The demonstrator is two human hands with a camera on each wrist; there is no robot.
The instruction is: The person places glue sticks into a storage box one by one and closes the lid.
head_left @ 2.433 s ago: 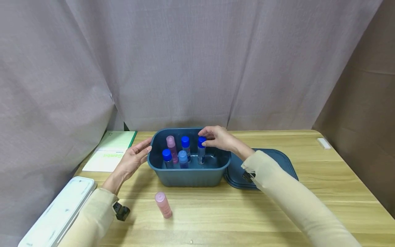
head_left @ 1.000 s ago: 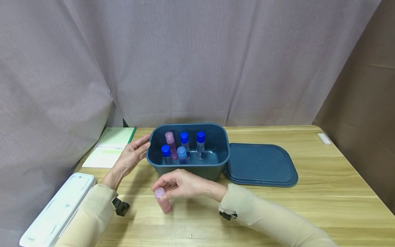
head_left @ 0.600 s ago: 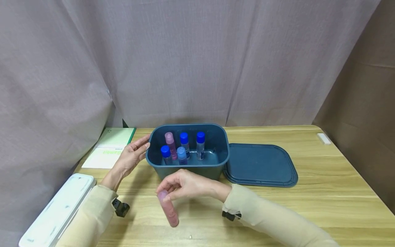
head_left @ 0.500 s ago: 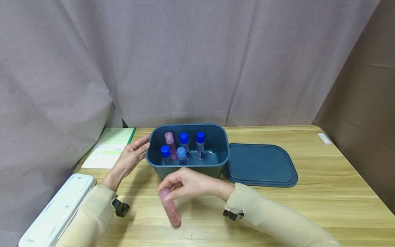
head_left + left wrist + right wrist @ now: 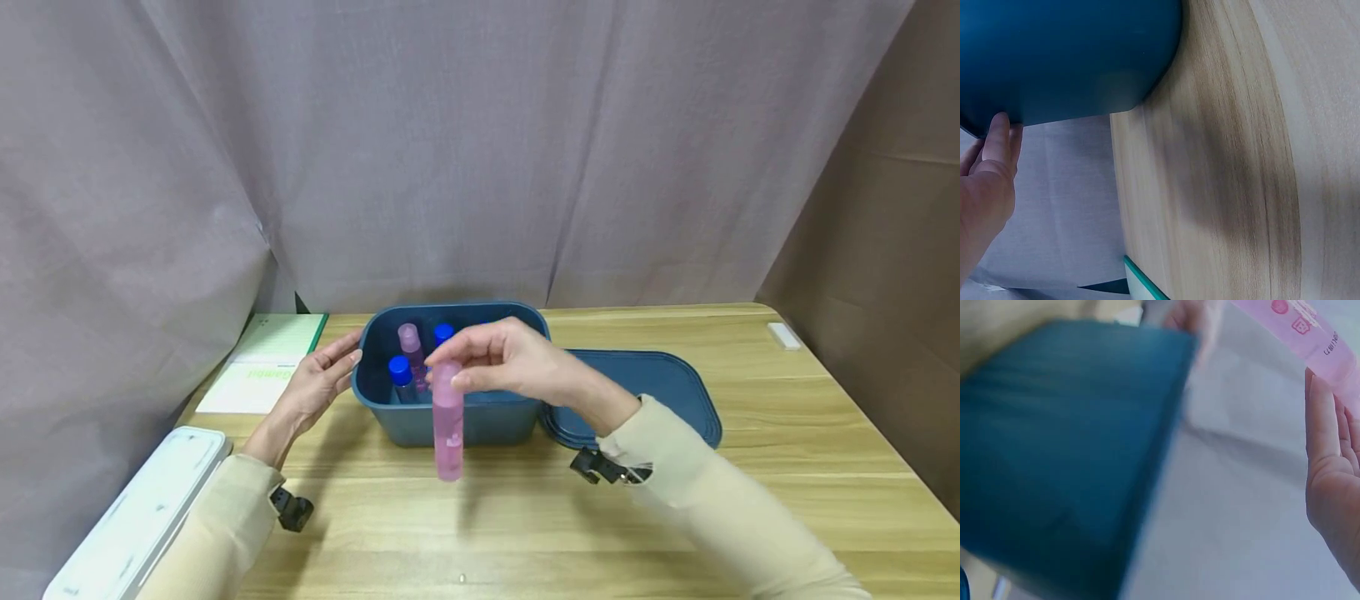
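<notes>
Bottle (image 5: 447, 421) hung upright, cap up, pinched at its top by your right hand (image 5: 510, 360); your flat left hand (image 5: 318, 385) touched the bin (image 5: 465, 417), whose inner bottles your hand partly hid.

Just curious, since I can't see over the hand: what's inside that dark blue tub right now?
In the blue tub stand a pink-capped bottle and two blue-capped bottles, upright. The right hand, holding a pink bottle in front, covers the tub's right half, so more may sit there.
</notes>
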